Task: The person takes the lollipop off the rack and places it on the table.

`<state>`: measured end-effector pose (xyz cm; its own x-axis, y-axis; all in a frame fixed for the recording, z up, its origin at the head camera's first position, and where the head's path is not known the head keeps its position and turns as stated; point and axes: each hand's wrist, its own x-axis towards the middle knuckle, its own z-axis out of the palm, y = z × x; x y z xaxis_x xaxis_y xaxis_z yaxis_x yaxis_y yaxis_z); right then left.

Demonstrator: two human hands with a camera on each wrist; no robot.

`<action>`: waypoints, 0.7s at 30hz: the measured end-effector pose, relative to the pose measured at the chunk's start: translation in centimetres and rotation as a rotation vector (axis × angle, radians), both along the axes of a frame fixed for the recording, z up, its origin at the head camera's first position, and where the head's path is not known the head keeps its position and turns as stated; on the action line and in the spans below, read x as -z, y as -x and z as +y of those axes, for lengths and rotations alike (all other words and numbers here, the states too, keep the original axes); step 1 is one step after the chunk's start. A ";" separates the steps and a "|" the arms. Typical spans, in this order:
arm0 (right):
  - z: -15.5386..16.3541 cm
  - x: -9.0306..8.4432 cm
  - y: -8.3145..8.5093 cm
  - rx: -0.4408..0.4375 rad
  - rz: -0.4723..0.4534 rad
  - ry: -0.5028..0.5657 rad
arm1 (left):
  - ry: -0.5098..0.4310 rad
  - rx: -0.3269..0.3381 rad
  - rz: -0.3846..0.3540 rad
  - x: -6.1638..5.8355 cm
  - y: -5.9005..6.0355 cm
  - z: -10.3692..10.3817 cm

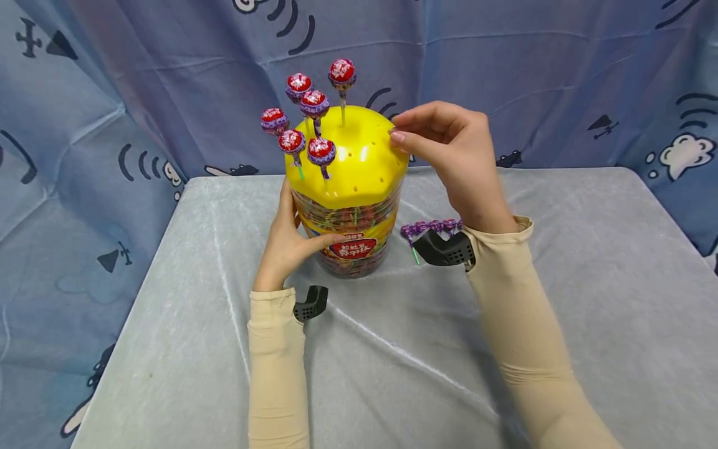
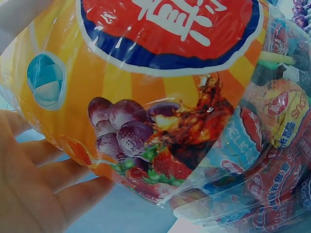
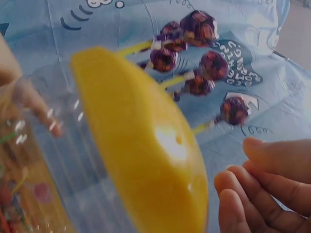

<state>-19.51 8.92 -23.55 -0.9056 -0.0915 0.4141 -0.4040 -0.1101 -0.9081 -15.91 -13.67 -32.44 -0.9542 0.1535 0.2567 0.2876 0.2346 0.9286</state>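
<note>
A clear plastic candy jar (image 1: 353, 215) with a domed yellow lid (image 1: 364, 162) stands on the table. Several lollipops (image 1: 321, 151) in red and purple wrappers stick up from holes in the lid, mostly on its left side. My left hand (image 1: 291, 240) grips the jar's left side, thumb across the front label and fingers behind. In the left wrist view, that hand's fingers (image 2: 73, 174) lie along the printed label (image 2: 141, 97). At the lid's right edge hovers my right hand (image 1: 449, 146), fingers loosely bent. In the right wrist view, nothing shows between its fingers (image 3: 272, 160), which are apart from the lid.
More wrapped lollipops (image 1: 432, 227) lie in a row on the table to the right of the jar, partly behind the right wrist's black camera mount (image 1: 445, 248). A grey cloth (image 1: 196, 349) covers the table. A patterned blue curtain (image 1: 505, 62) hangs behind it.
</note>
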 end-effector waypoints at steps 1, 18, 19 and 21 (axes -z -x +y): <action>-0.4 -0.2 0.1 0.007 0.003 -0.017 | -0.002 0.000 0.000 0.0 0.0 0.0; -4.9 -2.0 2.2 0.071 0.062 -0.178 | -0.009 0.000 -0.019 0.1 0.0 0.0; -5.0 -2.0 2.2 0.077 0.066 -0.182 | -0.007 -0.002 -0.018 0.4 0.2 -0.1; -5.1 -1.9 2.2 0.086 0.073 -0.190 | -0.007 -0.003 -0.019 0.6 0.3 -0.1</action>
<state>-21.75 3.82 -21.63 -0.8818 -0.0975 0.4613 -0.4698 0.0978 -0.8773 -16.22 -13.81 -33.00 -0.9592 0.1492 0.2401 0.2697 0.2284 0.9355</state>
